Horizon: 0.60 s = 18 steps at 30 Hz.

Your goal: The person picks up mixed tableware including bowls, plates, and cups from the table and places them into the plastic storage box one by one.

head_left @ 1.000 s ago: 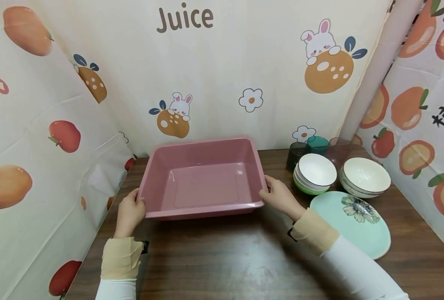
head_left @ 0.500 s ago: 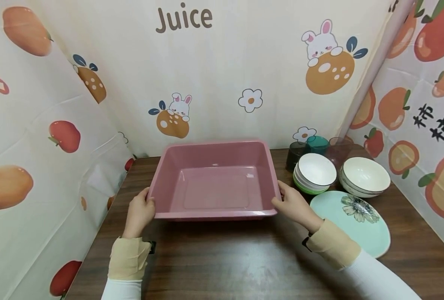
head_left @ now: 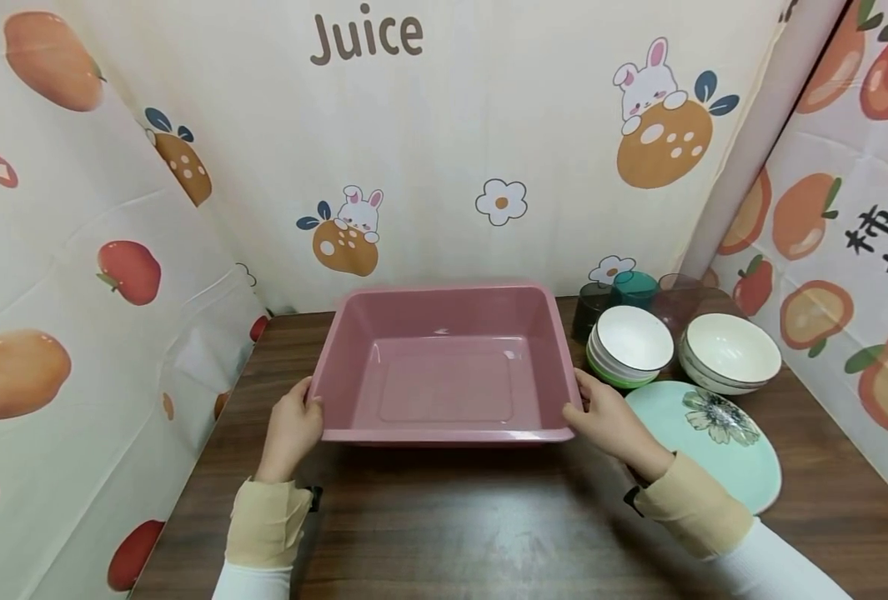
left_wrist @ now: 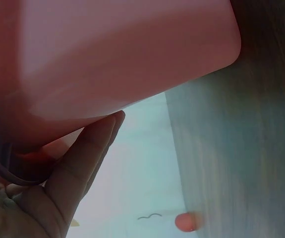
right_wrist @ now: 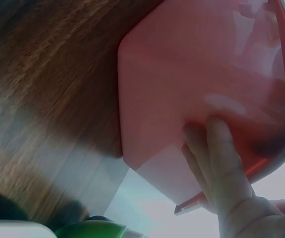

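Note:
A pink rectangular plastic basin (head_left: 447, 392) stands at the back middle of the table in the head view, with nothing inside it. My left hand (head_left: 290, 429) grips its left rim near the front corner, thumb over the edge. On the opposite side my right hand (head_left: 612, 421) holds the right rim the same way. In the left wrist view the fingers (left_wrist: 90, 153) reach under the rim against the outer wall of the basin (left_wrist: 127, 54). The right wrist view shows the fingers (right_wrist: 221, 153) pressed to the basin's outside (right_wrist: 182, 89) below the rim.
Right of the basin stand a stack of white bowls (head_left: 634, 340) with a green one lowest, and cream bowls (head_left: 732, 350). Behind them are dark, teal (head_left: 634, 287) and clear reddish cups. A mint plate (head_left: 706, 450) lies beside my right forearm. Printed cloth walls border the table.
Both hands have moved the basin to the right along the table, nearer the bowls and cups. The grip on its rim has stayed the same. Bowls, cups and plate have not moved.

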### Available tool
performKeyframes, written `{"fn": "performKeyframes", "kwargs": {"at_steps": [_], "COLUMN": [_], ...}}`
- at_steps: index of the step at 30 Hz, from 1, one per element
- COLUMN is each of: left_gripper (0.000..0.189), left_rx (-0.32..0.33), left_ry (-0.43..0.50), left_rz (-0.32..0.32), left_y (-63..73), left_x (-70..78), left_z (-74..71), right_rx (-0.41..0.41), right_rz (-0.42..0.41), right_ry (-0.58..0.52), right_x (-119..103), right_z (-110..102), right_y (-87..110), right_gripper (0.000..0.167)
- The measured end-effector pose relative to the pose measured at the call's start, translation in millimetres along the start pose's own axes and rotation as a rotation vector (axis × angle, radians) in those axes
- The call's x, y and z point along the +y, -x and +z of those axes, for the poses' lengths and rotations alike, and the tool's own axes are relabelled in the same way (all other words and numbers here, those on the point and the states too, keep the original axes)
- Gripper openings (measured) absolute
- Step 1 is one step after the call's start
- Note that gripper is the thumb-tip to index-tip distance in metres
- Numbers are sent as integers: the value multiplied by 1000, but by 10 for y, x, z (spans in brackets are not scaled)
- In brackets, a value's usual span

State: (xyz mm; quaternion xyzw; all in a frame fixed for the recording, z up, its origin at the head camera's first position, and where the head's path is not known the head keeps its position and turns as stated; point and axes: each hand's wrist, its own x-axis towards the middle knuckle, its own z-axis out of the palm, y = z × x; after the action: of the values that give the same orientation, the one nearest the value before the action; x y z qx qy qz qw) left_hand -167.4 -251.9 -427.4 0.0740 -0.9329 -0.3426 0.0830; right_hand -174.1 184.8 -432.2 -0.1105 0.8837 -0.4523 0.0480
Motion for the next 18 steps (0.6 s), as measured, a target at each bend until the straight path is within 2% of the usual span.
{"fn": "performKeyframes", "kwargs": {"at_steps": [7,18], "left_gripper": [48,48], "left_rx": [-1,5], "left_ry": [22,57], "left_rz": [-2,-44], "left_y": [47,54], "left_x": [6,8], "left_z": [11,15], "right_rx": [4,9], "right_rz": [-1,-15], "right_ry": [-18,-51], "right_x": [4,-7], "right_z": [-7,-1], "right_y": [36,56], "right_gripper": [59,57]}}
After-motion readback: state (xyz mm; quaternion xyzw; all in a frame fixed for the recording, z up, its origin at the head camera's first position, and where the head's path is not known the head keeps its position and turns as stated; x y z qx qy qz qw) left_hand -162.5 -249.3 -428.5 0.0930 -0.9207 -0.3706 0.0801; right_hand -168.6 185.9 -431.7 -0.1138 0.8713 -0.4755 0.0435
